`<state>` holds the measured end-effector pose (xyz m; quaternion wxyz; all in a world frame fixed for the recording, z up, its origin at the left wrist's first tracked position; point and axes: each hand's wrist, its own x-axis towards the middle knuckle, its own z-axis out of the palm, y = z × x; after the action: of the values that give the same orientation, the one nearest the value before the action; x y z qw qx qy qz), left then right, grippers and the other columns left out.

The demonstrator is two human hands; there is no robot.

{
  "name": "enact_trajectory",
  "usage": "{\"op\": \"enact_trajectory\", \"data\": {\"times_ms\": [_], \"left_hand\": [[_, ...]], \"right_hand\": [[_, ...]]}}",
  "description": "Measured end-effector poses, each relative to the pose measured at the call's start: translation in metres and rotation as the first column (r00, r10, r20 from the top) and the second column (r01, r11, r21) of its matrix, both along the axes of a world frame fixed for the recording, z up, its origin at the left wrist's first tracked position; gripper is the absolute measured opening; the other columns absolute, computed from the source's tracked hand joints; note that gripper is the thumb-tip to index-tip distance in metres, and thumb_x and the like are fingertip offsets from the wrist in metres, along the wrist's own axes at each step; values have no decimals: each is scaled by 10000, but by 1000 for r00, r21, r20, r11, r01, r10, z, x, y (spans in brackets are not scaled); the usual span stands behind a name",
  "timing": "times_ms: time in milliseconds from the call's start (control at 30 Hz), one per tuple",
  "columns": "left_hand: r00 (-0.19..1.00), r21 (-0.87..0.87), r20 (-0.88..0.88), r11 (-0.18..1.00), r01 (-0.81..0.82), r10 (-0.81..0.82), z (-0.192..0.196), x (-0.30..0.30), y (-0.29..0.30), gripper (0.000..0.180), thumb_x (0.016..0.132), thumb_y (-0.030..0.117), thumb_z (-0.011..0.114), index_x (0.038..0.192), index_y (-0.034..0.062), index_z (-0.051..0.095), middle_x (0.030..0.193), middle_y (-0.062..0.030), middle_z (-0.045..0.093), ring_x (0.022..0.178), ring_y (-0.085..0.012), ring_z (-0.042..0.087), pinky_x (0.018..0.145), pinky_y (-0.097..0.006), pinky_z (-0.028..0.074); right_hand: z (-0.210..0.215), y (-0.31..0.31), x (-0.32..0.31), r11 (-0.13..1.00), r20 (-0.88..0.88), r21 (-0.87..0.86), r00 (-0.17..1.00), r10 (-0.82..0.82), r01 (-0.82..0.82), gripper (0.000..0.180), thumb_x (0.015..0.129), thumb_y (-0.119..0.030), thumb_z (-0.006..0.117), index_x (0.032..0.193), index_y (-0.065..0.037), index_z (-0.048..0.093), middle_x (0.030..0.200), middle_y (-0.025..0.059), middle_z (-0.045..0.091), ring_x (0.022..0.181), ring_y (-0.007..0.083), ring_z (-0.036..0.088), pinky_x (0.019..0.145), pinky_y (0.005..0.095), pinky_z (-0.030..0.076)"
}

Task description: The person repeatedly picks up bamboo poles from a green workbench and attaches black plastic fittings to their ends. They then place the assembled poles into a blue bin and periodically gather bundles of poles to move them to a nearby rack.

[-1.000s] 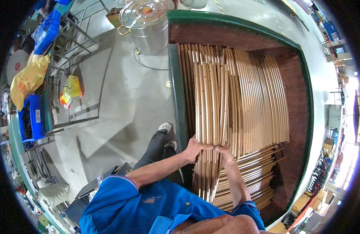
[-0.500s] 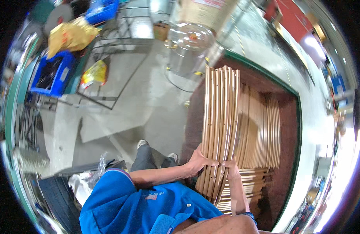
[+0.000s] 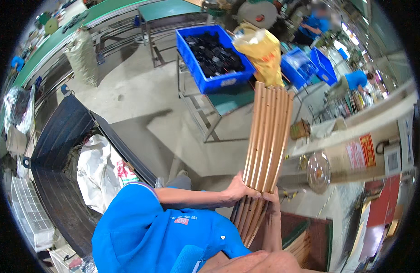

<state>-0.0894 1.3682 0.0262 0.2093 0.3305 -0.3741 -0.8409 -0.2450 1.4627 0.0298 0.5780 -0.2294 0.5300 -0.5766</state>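
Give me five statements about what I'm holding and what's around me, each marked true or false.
1. Your left hand and right hand both grip a bundle of long, shiny copper-coloured rods. True.
2. The rectangular blue plastic bin holds white pieces. False: the blue plastic bin holds black pieces.
3. A white sack with red print lies inside the open black container. True.
4. The crumpled yellow plastic bag is left of the bin in the picture. False: the yellow plastic bag is right of it.
5. More rods show in the green-rimmed brown crate. True.
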Motion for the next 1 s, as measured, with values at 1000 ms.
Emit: {"op": "enact_trajectory", "data": {"times_ms": [1000], "left_hand": [[803, -2, -3, 803, -596, 596, 9, 313, -809, 367, 845, 58, 525, 1175, -97, 495, 1154, -244, 574, 1071, -330, 594, 939, -434, 514]], "right_hand": [[-11, -929, 282, 703, -145, -69, 704, 695, -708, 273, 728, -317, 744, 781, -58, 675, 679, 9, 588, 540, 102, 487, 510, 265, 396]]}}
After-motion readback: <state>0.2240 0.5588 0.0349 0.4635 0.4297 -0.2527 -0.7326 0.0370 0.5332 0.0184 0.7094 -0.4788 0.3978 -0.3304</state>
